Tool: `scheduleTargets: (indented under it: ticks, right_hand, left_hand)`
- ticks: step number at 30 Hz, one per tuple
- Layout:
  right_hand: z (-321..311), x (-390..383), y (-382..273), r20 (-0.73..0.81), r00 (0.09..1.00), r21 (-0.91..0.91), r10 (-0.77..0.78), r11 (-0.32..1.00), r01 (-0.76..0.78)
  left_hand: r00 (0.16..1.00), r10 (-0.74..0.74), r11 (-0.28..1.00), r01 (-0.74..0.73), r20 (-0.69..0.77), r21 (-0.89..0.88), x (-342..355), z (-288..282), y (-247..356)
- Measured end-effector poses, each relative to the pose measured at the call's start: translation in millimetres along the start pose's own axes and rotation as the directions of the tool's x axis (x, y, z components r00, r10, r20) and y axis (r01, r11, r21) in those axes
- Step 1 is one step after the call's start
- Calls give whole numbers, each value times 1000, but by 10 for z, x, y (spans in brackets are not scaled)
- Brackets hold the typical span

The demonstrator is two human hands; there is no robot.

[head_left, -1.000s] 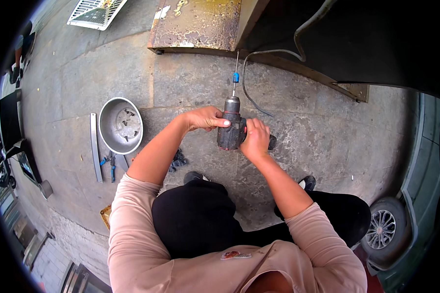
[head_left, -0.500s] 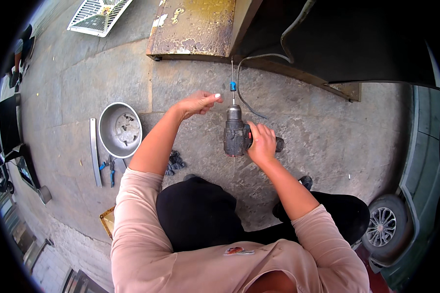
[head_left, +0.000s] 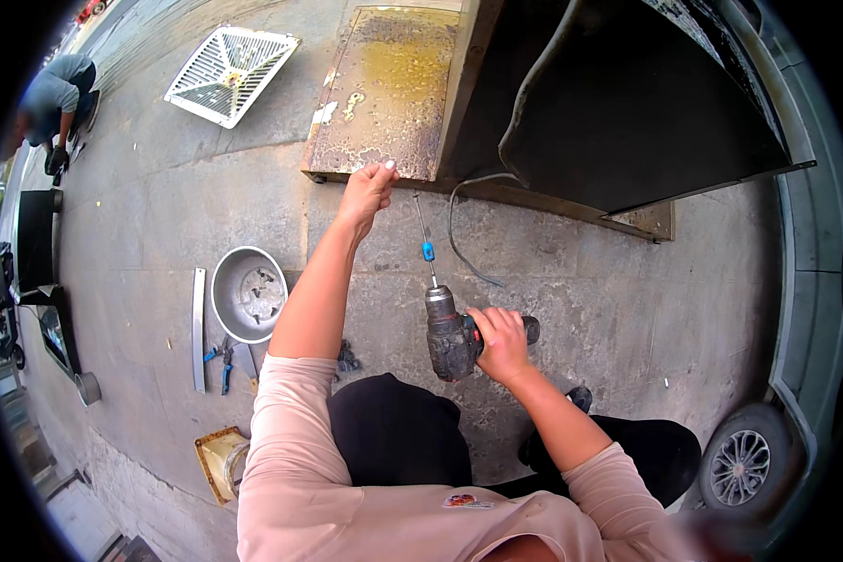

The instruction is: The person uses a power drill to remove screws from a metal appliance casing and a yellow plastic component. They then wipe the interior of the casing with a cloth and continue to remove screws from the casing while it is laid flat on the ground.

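Note:
My right hand [head_left: 503,345] is wrapped round the handle of a dark cordless drill [head_left: 451,348], held above the concrete floor. A long thin screwdriver bit [head_left: 421,223] with a blue collar points forward from its chuck. My left hand [head_left: 369,195] is closed in a pinch near the edge of a rusty, yellow-stained metal panel [head_left: 384,94]; whatever is between its fingers is too small to make out. To the right of that panel is a large dark metal cabinet [head_left: 618,122]. A grey cable [head_left: 451,217] runs from it onto the floor.
Left of me are a metal bowl [head_left: 245,323] with small dark pieces, a metal strip [head_left: 199,328] and blue-handled pliers [head_left: 226,370]. A white slatted grille [head_left: 253,58] lies farther off. Another person [head_left: 61,94] crouches far left. A vehicle wheel [head_left: 742,464] is at right.
My left hand has moved away from the bit, toward the rusty panel's edge. The drill, still in my right hand, sits lower in view with its bit tilted left. The view has shifted.

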State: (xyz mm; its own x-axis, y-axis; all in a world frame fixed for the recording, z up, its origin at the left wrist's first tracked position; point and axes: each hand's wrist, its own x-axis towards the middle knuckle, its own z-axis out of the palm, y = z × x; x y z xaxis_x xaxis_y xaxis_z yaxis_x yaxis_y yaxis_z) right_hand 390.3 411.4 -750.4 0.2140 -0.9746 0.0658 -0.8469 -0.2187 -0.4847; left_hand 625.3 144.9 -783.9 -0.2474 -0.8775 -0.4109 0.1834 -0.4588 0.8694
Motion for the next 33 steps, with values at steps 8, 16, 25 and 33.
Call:
scheduleTargets:
  ticks: [8,16,25,33]
  right_hand:
    - [-197,255,-149,-89,989,11,-122,992,123]
    - [-27,336,-369,-114,971,74,-210,973,219]
    - [-103,383,-418,50,935,119,-352,931,345]
    - [-38,426,-238,-27,985,108,-171,979,173]
  left_hand:
    - [987,22,1000,-23,157,7,-367,87,540]
    - [985,20,983,-50,171,177,-819,-69,732]
    - [919,101,995,-103,-381,17,-1277,-1418,267]
    - [906,43,616,307,-420,725,-1890,-2591,57]
